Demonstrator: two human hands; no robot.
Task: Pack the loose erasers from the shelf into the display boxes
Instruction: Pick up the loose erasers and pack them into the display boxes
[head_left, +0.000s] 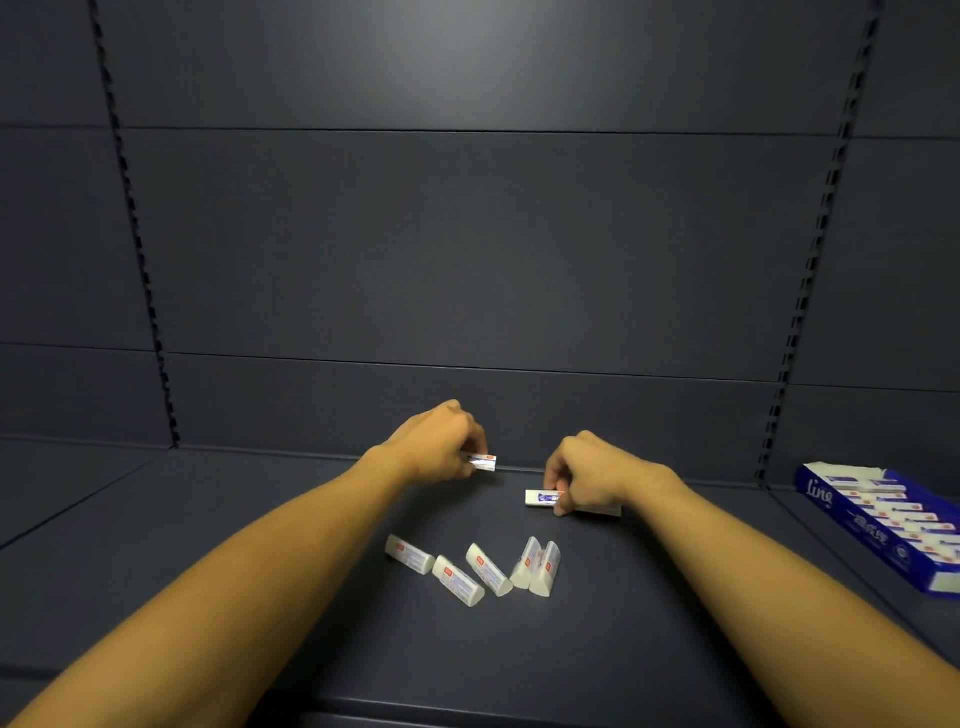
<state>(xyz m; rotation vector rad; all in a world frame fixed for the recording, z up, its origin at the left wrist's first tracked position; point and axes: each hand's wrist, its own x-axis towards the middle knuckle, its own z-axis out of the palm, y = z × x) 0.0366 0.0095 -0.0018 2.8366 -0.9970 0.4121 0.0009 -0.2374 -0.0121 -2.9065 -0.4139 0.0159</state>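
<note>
I'm reaching both arms out over the dark shelf (208, 545), and my left hand (441, 441) is pinching one wrapped eraser (483, 462) by its end, holding it just off the shelf near the back panel (467, 234). My right hand (587, 475) is curling its fingers round a second eraser (540, 498) that is lying on the shelf, with another white piece (597, 510) showing under my palm. Five more loose erasers (472, 569) are lying nearer to me, white with small red labels and blue print too small for me to read. Off to my right the blue display box (841, 519) is sitting open on the shelf with rows of erasers inside; I'm reading "line" in white script on its side, plus other characters I can't make out.
</note>
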